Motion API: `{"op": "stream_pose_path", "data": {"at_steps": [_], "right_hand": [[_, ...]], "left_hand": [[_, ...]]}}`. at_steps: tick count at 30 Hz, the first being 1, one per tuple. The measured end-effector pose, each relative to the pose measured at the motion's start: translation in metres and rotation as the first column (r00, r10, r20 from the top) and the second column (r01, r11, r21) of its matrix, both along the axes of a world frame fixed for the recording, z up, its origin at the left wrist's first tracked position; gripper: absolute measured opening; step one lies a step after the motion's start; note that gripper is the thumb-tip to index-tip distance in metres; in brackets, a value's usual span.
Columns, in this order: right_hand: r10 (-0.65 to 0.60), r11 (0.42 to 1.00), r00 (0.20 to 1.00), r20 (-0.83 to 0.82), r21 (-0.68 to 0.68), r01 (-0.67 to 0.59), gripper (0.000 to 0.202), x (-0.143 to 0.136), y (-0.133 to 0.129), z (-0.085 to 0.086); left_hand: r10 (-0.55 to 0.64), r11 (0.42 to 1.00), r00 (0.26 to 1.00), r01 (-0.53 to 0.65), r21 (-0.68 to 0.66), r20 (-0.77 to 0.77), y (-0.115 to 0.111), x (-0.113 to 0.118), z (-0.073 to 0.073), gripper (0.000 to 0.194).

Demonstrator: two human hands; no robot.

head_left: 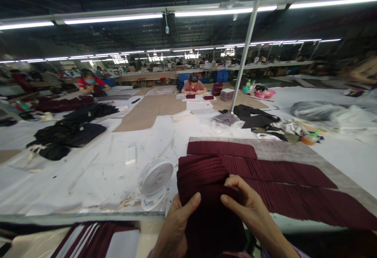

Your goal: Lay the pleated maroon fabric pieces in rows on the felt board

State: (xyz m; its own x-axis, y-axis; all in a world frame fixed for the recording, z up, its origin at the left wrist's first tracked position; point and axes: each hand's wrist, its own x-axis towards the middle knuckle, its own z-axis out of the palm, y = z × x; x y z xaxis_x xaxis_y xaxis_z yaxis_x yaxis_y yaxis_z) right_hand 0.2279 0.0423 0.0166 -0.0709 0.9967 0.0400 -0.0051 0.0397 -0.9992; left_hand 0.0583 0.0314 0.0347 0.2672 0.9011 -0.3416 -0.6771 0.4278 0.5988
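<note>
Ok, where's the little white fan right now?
In the head view the fan stands on the white table, just left of the maroon fabric stack held in both hands, near the table's front edge.

Lower part of the maroon fabric stack, behind both hands.

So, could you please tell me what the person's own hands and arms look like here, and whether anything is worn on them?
Both the left hand and the right hand are bare: no gloves, rings or watch visible. A thin purple sleeve edge seems to show at each wrist, at the bottom of the picture.
</note>
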Motion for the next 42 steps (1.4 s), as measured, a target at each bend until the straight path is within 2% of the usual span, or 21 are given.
{"op": "stream_pose_path", "data": {"at_steps": [4,8,12,16,20,28,38,42], "right_hand": [[0.030,0.998,0.992,-0.119,-0.057,-0.037,0.042,0.002,0.003,0.002],[0.057,0.995,0.986,-0.156,-0.070,-0.069,0.034,-0.001,0.003,0.006],[0.028,0.998,0.995,-0.091,-0.060,-0.033,0.024,-0.006,0.002,0.004],[-0.007,0.996,0.998,-0.067,-0.086,0.001,0.029,-0.008,0.003,0.001],[-0.051,0.996,0.998,-0.044,-0.077,0.048,0.031,-0.008,0.003,0.001],[-0.052,0.997,0.996,-0.066,-0.064,0.048,0.024,-0.009,0.003,-0.003],[-0.048,0.998,0.995,-0.092,-0.050,0.043,0.020,-0.010,0.004,-0.011],[-0.018,1.000,0.990,-0.143,-0.009,0.016,0.034,-0.007,0.009,-0.007]], "left_hand": [[-0.014,1.000,1.000,0.014,-0.010,-0.005,0.000,-0.004,-0.001,0.060],[0.012,1.000,0.999,-0.013,-0.009,-0.046,0.001,-0.005,-0.002,0.060],[0.028,1.000,0.999,-0.028,0.009,-0.045,0.002,-0.001,0.001,0.059],[0.039,0.999,0.999,-0.039,0.034,0.003,0.003,0.002,0.003,0.058],[0.030,0.999,0.999,-0.030,0.015,-0.015,0.004,0.002,0.001,0.058],[0.020,1.000,0.999,-0.021,-0.014,-0.031,0.006,0.001,-0.003,0.068],[0.044,0.998,0.999,-0.044,-0.039,-0.010,0.009,-0.001,-0.005,0.063],[0.008,0.998,1.000,-0.007,-0.061,0.005,0.009,-0.007,-0.006,0.061]]}}
